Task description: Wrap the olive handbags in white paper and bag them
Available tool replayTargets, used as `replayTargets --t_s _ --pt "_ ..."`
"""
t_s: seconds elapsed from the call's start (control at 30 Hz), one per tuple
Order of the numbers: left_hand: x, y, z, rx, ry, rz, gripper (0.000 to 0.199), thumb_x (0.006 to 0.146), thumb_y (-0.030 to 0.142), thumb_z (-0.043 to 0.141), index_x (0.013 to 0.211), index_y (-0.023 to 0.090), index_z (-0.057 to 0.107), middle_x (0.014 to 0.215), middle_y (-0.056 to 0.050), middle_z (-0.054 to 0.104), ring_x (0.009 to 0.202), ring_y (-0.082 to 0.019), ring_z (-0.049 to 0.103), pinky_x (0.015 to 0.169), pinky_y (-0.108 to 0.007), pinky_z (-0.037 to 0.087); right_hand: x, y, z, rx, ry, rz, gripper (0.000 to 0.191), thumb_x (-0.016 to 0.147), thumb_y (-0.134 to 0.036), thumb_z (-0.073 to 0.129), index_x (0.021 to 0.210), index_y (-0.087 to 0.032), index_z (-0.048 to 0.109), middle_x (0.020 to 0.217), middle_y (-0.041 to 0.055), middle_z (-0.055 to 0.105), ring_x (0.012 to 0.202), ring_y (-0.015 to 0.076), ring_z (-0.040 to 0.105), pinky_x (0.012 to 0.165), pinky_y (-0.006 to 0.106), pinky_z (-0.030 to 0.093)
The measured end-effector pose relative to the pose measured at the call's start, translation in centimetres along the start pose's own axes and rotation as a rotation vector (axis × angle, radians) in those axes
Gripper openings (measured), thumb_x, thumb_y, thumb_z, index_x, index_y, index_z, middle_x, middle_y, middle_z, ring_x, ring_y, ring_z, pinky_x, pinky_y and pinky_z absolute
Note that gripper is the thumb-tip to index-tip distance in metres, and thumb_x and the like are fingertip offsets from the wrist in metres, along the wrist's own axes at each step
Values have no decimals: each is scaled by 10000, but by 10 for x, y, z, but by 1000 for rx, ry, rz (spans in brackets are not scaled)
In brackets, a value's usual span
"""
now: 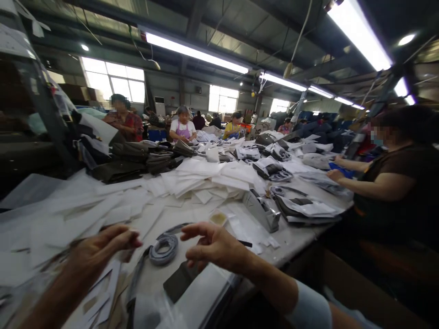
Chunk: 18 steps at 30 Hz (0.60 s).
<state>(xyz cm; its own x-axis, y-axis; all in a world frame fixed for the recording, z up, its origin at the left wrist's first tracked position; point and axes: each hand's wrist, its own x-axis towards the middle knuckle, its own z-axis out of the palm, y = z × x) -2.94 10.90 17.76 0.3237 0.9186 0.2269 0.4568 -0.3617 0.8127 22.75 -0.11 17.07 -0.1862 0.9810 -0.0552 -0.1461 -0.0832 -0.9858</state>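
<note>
My left hand (103,249) hovers over the left part of the table, thumb and forefinger pinched together. Whatever sits between those fingertips, if anything, is too small and blurred to name. To its right, my right hand (216,246) is open above the table, fingers apart and slightly curled, holding nothing. Between the hands lies a rolled grey strap (163,249), coiled flat with a darker end trailing off. Below my right hand is a folded dark olive fabric piece (181,281) with a white sheet (202,297) over part of it. Clear plastic (157,310) lies at the near edge.
Loose white sheets (192,178) spread across the table's middle and left. A grey metal tape dispenser (262,210) stands beyond my right hand. Dark folded bags (137,157) are piled behind. A co-worker (394,169) handles something blue at the right edge; other people sit farther back.
</note>
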Motion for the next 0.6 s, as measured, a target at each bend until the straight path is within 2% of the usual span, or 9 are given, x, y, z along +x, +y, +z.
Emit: replayTargets --t_s 0.07,0.1,0.17,0.23,0.37,0.47,0.53,0.6 --pt "-12 21 28 -171 -185 16 398 814 592 530 740 225 665 627 5 684 639 -192 653 673 -291 525 15 0 6 15 15 -14 693 577 -385 893 1199 -209 642 1251 92 615 659 125 681 519 225 543" --pt "-17 29 43 -242 -239 4 400 828 580 516 756 214 660 570 8 653 569 -174 622 613 -271 504 19 2 9 18 -4 -2 672 584 -373 888 1187 -199 649 1215 92 636 678 137 687 550 244 558" --pt "-23 37 71 -315 -319 -39 409 843 569 522 714 191 616 533 8 616 509 -144 574 541 -239 455 22 5 10 22 -35 12 577 612 -362 871 1122 -169 682 1032 67 702 700 146 682 627 273 569" --pt "-26 36 88 -353 -329 -70 416 867 554 515 706 182 607 530 16 595 472 -121 537 492 -221 415 22 8 7 10 -23 10 479 633 -364 857 1036 -147 717 837 32 716 689 138 662 671 275 553" --pt "-29 31 96 -325 -327 -23 374 895 479 522 708 175 633 542 17 601 477 -110 531 503 -216 409 18 10 -1 -106 11 18 399 683 -422 811 960 -141 752 747 23 709 658 125 630 649 254 521" --pt "-30 33 94 -282 -345 35 351 908 395 499 677 176 648 616 -9 667 592 -132 606 635 -233 463 18 13 -4 -204 66 -32 346 747 -463 739 874 -142 768 685 20 694 614 117 610 612 242 508" --pt "-30 35 94 -287 -370 26 341 913 364 469 703 178 663 653 -16 694 637 -144 631 682 -243 475 19 15 -4 -250 114 -62 315 757 -454 721 805 -146 766 641 16 680 589 117 604 580 235 497" --pt "-30 34 93 -306 -406 -12 309 901 357 468 768 172 677 661 -18 702 622 -149 634 655 -249 480 21 15 -6 -282 152 -81 280 754 -426 720 795 -153 763 633 16 681 583 122 607 547 225 483"
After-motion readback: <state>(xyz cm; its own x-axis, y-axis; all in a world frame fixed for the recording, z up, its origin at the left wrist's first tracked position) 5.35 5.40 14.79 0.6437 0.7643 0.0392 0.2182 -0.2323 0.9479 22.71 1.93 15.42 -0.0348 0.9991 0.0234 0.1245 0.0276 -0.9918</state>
